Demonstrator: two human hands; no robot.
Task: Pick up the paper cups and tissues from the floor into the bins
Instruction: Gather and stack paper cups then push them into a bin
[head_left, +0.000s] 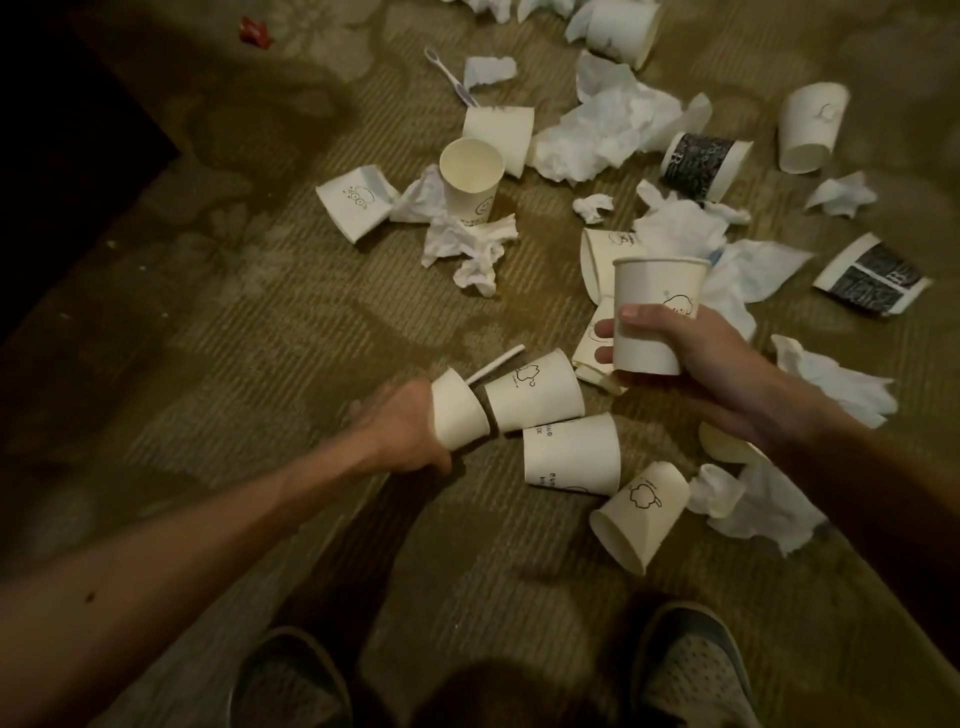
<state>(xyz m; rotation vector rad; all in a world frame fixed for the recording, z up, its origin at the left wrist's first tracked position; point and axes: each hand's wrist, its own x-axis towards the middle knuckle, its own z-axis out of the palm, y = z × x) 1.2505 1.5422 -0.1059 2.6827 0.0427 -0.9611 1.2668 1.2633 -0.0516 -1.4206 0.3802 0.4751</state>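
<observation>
Both hands are loaded here! The left hand (410, 434) grips the left cup (457, 410), held on its side low over the floor (249, 332); its fingers are wrapped round the cup wall, though most of them are hidden on the far side. Out at 2 o'clock from it, the right hand (696, 364) holds the right cup (657, 306) upright and clear of the floor, thumb across the front and fingertips (605, 330) curling round the other side. Now the one to watch is the straw cup (537, 392). It lies on the floor at 3 o'clock of the left cup, touching it or very nearly, and I cannot tell whether one is slipping into the other. Its long axis runs roughly 9 to 3 o'clock, narrow base toward the left hand and mouth pointing away, and a white straw (496, 366) angles off toward 2 o'clock from between the two. The left hand is plainly nearer, so that stack looks like its job. At 5 o'clock of the straw cup lies the text cup (571, 454), also on its side, and further along that line the near cup (641, 514). Tissues (470, 249) sit crumpled at 12 o'clock, with another wad (763, 499) under the right forearm. There is no bin in sight, so by my reckoning there is plenty left to clear.
</observation>
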